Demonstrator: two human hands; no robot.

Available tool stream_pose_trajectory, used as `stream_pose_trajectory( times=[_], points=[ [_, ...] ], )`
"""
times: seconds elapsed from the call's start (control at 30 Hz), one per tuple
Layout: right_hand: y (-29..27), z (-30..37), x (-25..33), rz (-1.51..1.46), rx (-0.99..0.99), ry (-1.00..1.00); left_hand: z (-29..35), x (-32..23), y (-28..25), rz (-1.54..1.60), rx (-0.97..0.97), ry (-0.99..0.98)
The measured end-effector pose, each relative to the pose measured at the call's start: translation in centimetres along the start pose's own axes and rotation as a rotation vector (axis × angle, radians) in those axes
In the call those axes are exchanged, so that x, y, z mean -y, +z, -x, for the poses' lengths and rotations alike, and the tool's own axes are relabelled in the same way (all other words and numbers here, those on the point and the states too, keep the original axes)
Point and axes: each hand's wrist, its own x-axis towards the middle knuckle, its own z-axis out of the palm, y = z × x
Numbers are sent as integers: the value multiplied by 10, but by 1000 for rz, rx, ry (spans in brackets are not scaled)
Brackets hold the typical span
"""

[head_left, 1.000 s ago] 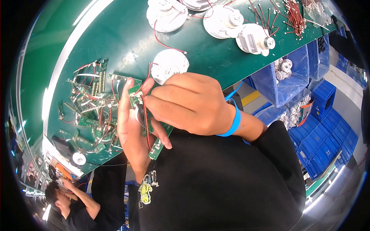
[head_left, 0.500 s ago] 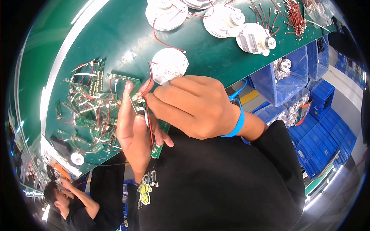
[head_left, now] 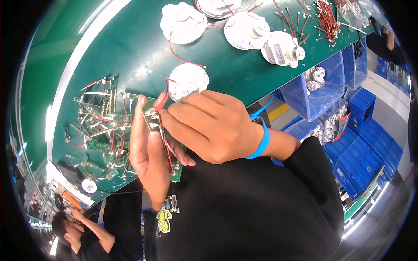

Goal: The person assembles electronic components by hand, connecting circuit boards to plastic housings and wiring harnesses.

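Observation:
My left hand [head_left: 153, 158] is closed around a long green circuit board [head_left: 150, 119], which tilts upright between thumb and fingers. White connectors sit on the board, and red and white wires run down along it. Over the board, my right hand [head_left: 220, 126] pinches at the connectors, its fingertips on a red wire [head_left: 166, 89]. That wire leads up to a white round housing [head_left: 187, 78] on the bench, partly covered by my right knuckles. The tip of the wire is hidden by my fingers. A blue band [head_left: 263, 141] circles my right wrist.
A pile of wired green boards [head_left: 102, 126] lies left on the green bench [head_left: 130, 52]. Several white round units [head_left: 183, 26] stand at the back, beside a bundle of red wires [head_left: 326, 21]. Blue bins [head_left: 300, 95] line the right edge. Another person [head_left: 89, 230] sits lower left.
Both hands stay at the board, with the right fingertips shifted slightly at the connectors. The bench things appear a little lower or farther left in the picture.

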Motion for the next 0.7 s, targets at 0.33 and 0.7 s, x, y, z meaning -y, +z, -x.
stream_pose_trajectory(
  times=[0.33, 0.7],
  points=[
    [7, 6, -3, -32, -79, -20, -2, 8, -2, 186, 14, 44],
    [0, -3, -11, 23, 56, -112, -2, 11, -9, 193, 43, 36]
  ],
)
